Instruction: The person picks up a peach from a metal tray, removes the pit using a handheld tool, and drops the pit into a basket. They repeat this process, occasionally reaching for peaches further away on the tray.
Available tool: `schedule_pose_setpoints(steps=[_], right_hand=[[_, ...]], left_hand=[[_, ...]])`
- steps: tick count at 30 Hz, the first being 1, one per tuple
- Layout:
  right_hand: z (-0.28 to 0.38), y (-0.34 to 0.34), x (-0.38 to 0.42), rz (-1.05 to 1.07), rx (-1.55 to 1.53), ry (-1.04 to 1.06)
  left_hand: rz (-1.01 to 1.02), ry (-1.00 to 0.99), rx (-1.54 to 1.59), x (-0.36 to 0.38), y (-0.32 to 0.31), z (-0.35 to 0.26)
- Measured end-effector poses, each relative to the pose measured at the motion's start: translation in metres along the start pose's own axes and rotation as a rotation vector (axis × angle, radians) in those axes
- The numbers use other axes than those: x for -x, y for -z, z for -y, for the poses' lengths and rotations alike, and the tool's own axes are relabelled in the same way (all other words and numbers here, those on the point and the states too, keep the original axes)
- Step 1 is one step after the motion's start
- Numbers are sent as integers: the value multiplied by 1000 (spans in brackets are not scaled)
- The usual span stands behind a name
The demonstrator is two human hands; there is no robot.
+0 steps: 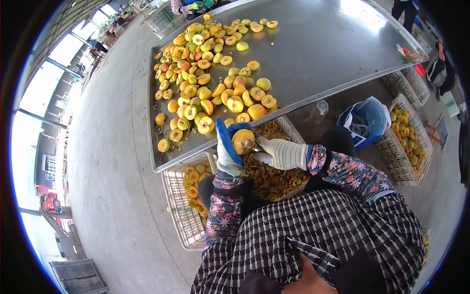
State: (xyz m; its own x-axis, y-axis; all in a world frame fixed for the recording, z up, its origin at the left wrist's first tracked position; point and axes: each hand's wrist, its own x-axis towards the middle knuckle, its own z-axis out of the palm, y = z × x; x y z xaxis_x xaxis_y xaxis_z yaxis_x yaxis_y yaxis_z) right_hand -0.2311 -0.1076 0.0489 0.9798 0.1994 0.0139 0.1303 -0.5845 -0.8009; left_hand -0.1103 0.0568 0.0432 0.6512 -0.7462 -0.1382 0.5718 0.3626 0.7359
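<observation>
My left hand [226, 149], in a blue-palmed glove, grips a yellow peach half [243, 140] just below the metal table's front edge. My right hand [280, 154], in a striped knit glove, holds a small metal pitting tool [250, 145] pressed into the cut face of that half. Both hands hover over a white plastic crate [293, 131] filled with brownish pits and scraps. A big pile of halved yellow peaches [205, 83] covers the left part of the steel table [313, 49].
A second white crate [178, 215] with peach halves stands lower left. At right sit a blue bucket [364, 122] and a crate of whole peaches [409, 139]. Other people stand at the table's far end and right side. Concrete floor stretches left.
</observation>
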Motion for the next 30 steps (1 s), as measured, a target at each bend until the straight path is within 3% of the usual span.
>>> schedule_pose_setpoints(steps=[3, 4, 5, 7, 9, 10, 11, 13, 16, 18, 19, 20, 22, 23, 26, 30], right_hand=[[-13, 1, -8, -151, 90, 112], [-7, 4, -8, -149, 107, 60], [0, 6, -7, -145, 123, 6], [-8, 0, -7, -98, 155, 9], [-25, -10, -10, -16, 183, 119], [-21, -8, -7, 33, -14, -13], [-16, -7, 1, 81, -215, -147], [24, 13, 10, 162, -479, -422], [-24, -24, 5, -115, -159, 133], [5, -9, 15, 55, -499, -244], [23, 2, 18, 141, -663, -432], [25, 3, 17, 155, -828, -467], [32, 1, 20, 179, -1159, -537], [37, 4, 23, 188, -1240, -483], [28, 2, 21, 243, -1470, -453], [22, 3, 23, 253, -1535, -415]], left_hand=[[-360, -449, -112, 6, -49, 14], [-371, -537, -147, -4, -38, 26], [-349, -645, -480, -10, -23, 32], [-240, -480, -214, -11, -28, 29], [-197, -463, -522, -8, -23, 24], [-175, -446, -678, -6, -22, 22], [-239, -224, -200, -8, -23, 22], [-186, -170, -205, -6, -26, 19], [-61, -149, -319, -5, -27, 12], [-5, -34, -298, -6, -25, 5], [41, -87, -399, -10, -14, 9], [82, -145, -497, -14, -3, 14], [-2, 53, -211, -8, -23, 4], [-89, 4, -145, -4, -38, 3], [-71, -75, 111, -7, -45, 12], [-126, -127, 151, -16, -39, 24]])
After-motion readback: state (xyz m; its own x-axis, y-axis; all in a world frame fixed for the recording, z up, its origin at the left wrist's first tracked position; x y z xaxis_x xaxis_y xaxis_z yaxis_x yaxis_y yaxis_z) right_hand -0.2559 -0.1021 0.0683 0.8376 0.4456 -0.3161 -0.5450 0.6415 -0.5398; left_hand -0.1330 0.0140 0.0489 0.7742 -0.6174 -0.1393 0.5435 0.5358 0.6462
